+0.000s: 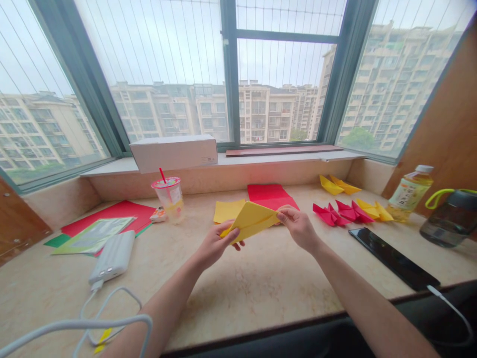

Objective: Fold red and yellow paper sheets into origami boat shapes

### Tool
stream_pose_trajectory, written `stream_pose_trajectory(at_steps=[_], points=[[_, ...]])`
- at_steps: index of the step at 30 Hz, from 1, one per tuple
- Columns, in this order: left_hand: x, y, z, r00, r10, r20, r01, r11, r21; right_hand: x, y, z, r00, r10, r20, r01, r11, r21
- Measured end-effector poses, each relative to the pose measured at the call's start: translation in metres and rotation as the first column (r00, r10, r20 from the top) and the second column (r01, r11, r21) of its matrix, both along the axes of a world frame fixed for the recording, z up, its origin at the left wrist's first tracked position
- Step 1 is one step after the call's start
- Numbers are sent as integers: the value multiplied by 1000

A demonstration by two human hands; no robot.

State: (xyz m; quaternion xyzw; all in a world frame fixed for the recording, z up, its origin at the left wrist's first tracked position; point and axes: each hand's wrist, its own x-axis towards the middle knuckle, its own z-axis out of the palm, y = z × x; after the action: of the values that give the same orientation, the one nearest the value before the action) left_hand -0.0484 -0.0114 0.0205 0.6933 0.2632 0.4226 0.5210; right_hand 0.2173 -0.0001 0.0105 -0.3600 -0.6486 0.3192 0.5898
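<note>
A folded piece of yellow paper (pixel 255 221) is held up off the counter between my two hands. My left hand (pixel 219 243) grips its lower left end, thumb on top and fingers underneath. At the upper right corner, my right hand (pixel 298 226) pinches the paper between thumb and fingers. Just behind it lie a flat yellow sheet (pixel 227 211) and a stack of red paper (pixel 270 195), both partly covered by the held piece. Folded red paper boats (pixel 330 215) and yellow paper boats (pixel 331 185) sit to the right of my right hand.
On the left are a white power bank (pixel 114 256) with a looping cable (pixel 89 323), coloured sheets (pixel 122 211) and a drink cup (pixel 169 199) with a straw. A phone (pixel 391 256), a tea bottle (pixel 410 194) and a dark water bottle (pixel 449 219) are on the right. A white box (pixel 173 154) rests on the sill.
</note>
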Motion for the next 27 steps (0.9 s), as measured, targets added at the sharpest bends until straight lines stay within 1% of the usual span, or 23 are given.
stream_pose_trajectory(at_steps=[2,5,7,9,11,15,19,21,25,27], points=[[2,2,-1,992,97,86,-92,994,-59,-1,0,0,999,-26,-24,26,1000,-13],[5,6,-4,941,230,247,-210,972,-106,-2,2,-2,992,-115,-59,113,993,-38],[6,10,-6,898,279,340,-264,960,-91,-2,3,-2,982,-177,-72,173,983,-57],[7,12,-8,865,308,397,-314,948,-50,-1,3,-1,975,-204,-84,198,977,-77],[6,14,-9,844,333,420,-366,931,-2,-2,2,0,979,-184,-91,174,979,-103],[4,13,-9,818,395,418,-450,892,38,-6,-3,3,993,-65,-100,53,992,-113],[5,12,-7,803,435,408,-485,874,21,-9,-5,3,992,10,-125,-22,996,-92],[6,11,-7,795,440,416,-478,878,-16,-9,-5,1,990,24,-138,-39,994,-102],[9,11,-7,798,413,438,-387,909,-153,-10,-3,-3,985,57,-161,-79,988,-132],[10,10,-7,795,413,444,-347,910,-225,-10,-2,-4,986,63,-153,-84,988,-129]])
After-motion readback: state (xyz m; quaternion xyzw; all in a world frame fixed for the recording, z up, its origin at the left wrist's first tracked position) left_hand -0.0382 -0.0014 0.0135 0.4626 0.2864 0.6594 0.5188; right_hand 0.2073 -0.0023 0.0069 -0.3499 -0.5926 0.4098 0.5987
